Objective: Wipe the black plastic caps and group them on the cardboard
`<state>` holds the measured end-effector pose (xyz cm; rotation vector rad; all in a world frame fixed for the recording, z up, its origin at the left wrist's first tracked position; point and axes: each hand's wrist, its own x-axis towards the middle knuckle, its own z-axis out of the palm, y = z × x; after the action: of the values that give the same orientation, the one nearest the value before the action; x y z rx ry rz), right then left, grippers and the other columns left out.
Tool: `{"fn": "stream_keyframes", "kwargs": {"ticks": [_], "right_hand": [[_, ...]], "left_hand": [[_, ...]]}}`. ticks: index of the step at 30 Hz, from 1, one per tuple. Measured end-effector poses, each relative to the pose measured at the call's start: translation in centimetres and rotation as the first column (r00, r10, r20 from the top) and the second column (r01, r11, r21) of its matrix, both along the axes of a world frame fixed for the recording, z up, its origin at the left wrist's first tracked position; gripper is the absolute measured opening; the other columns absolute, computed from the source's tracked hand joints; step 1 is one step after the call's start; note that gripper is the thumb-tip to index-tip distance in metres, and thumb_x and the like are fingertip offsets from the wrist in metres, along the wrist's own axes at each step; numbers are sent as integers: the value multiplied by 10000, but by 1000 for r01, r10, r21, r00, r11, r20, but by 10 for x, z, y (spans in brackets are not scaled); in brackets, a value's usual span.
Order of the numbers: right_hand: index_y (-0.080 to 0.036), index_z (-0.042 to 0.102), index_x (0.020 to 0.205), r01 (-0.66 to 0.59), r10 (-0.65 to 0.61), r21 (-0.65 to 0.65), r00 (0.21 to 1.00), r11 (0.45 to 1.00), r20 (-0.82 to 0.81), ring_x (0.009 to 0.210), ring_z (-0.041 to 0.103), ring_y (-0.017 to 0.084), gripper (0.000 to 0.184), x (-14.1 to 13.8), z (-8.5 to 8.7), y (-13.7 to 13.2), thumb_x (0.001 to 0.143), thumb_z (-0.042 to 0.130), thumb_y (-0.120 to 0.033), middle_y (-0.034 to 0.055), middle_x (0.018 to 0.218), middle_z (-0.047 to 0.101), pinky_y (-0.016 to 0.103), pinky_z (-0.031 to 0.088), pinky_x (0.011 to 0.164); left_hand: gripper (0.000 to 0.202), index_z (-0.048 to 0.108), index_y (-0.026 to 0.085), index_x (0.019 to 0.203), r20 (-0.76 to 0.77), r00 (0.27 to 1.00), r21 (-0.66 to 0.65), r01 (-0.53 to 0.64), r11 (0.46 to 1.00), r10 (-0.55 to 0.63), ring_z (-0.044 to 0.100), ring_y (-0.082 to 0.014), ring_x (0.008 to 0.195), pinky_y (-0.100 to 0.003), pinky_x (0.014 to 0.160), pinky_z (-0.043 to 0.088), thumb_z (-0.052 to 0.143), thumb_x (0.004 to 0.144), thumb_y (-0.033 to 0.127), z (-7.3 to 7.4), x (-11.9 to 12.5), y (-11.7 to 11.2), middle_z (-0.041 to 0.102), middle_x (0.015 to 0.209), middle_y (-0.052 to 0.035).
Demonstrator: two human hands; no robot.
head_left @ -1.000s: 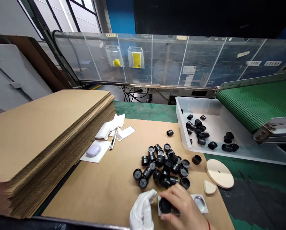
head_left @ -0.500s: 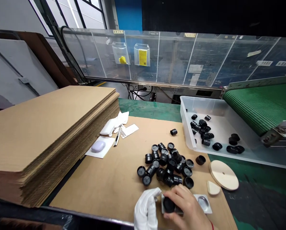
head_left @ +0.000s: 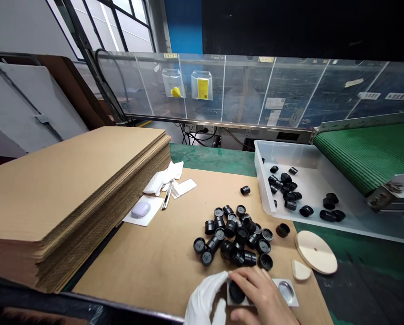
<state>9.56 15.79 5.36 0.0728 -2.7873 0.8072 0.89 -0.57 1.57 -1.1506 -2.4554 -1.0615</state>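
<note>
The right hand [head_left: 261, 293], bare, is curled over a black plastic cap [head_left: 237, 292], its fingers [head_left: 247, 280] closed on top of it, so the cap sits mostly hidden beneath them at the near edge of the work surface. Just beside it, the left hand [head_left: 205, 300] wears a white cotton glove, its fingers pressed together and slightly curved. It shows nothing in its grip, though whether it touches the cap is hidden. A metal-dished white plate [head_left: 286, 291] lies just right of the hands, on a brown kraft sheet [head_left: 127, 266]. Ahead of them a loose heap of black caps [head_left: 232, 234] lies on the sheet, some upright, some on their sides, with a single cap [head_left: 245, 190] set apart beyond it. The clear plastic tote [head_left: 283, 150] to the right holds more black caps [head_left: 286, 183] — one scattered cluster near its left wall, a smaller one toward the right — and a green ribbed conveyor belt [head_left: 367, 153] reaches over its far corner. Left of the heap stands a tall stack of corrugated cardboard sheets [head_left: 69, 194], with a spare white glove [head_left: 163, 178] and a utility knife [head_left: 167, 195] near its edge. A round wooden disc [head_left: 316, 252] lies off to the right.
</note>
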Motion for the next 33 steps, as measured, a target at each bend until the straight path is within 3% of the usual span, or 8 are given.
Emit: {"fn": "stream_keyframes", "kwargs": {"ticks": [8, 16, 19, 22, 24, 26, 29, 33], "right_hand": [[-171, 437, 1312, -120, 122, 30, 988, 992, -96, 936, 607, 217, 529, -1, -4, 6, 809, 599, -137, 98, 1115, 644, 310, 528, 809], [-189, 511, 1247, -99, 89, -18, 947, 995, -310, 868, 654, 229, 413, -4, -18, 5, 859, 597, -303, 101, 1021, 684, 317, 558, 758], [-214, 576, 1136, -12, -68, -219, 933, 976, -352, 772, 654, 227, 364, 1, -2, 3, 855, 581, -445, 91, 912, 681, 301, 563, 641], [-238, 570, 1115, 103, -291, -412, 856, 905, -426, 801, 631, 268, 350, 9, 33, 7, 855, 566, -472, 111, 901, 632, 345, 549, 600], [-258, 541, 1181, 101, -301, -412, 837, 906, -456, 865, 619, 294, 355, 11, 55, 13, 862, 581, -410, 123, 946, 625, 395, 547, 663], [-262, 527, 1213, 43, -183, -316, 886, 948, -427, 884, 621, 287, 377, 10, 66, 20, 859, 601, -368, 117, 964, 646, 393, 549, 706], [-228, 545, 1189, -42, -6, -134, 942, 990, -336, 839, 635, 247, 345, 8, 54, 26, 861, 601, -318, 101, 948, 676, 329, 563, 687], [-193, 552, 1151, -12, -6, -57, 953, 998, -303, 773, 630, 213, 289, 14, 17, 29, 888, 548, -312, 94, 907, 683, 291, 565, 647]], "left_hand": [[308, 560, 218, 1098, -5, 1000, -66, 14, 998, -15, 578, -168, 978, -369, 831, 517, 499, 865, 411, 9, 2, 7, 580, 1143, -64], [314, 566, 209, 1078, 4, 997, -106, 73, 992, -73, 590, -153, 919, -350, 788, 527, 485, 869, 430, 3, -5, 12, 601, 1089, -62], [338, 586, 204, 1022, 10, 994, -123, 111, 986, -111, 600, -123, 809, -308, 719, 532, 464, 868, 479, -4, -5, 11, 632, 975, -48], [395, 607, 202, 964, -4, 992, -127, 121, 984, -122, 608, -116, 728, -284, 661, 534, 475, 832, 550, -9, -5, 11, 648, 869, -41], [411, 622, 211, 962, -23, 993, -122, 110, 986, -113, 631, -143, 730, -292, 647, 549, 525, 784, 569, -10, -4, 10, 660, 846, -52], [410, 639, 227, 978, -48, 993, -109, 99, 989, -105, 655, -178, 748, -304, 652, 567, 582, 737, 555, -10, -4, 9, 674, 848, -67], [425, 649, 251, 1009, -94, 992, -75, 80, 994, -87, 676, -223, 779, -323, 681, 585, 636, 689, 530, -11, -4, 7, 690, 873, -82], [486, 633, 244, 1051, -132, 989, -41, 67, 997, -72, 683, -238, 817, -311, 702, 592, 672, 650, 516, -16, -6, 6, 697, 914, -90]]}}
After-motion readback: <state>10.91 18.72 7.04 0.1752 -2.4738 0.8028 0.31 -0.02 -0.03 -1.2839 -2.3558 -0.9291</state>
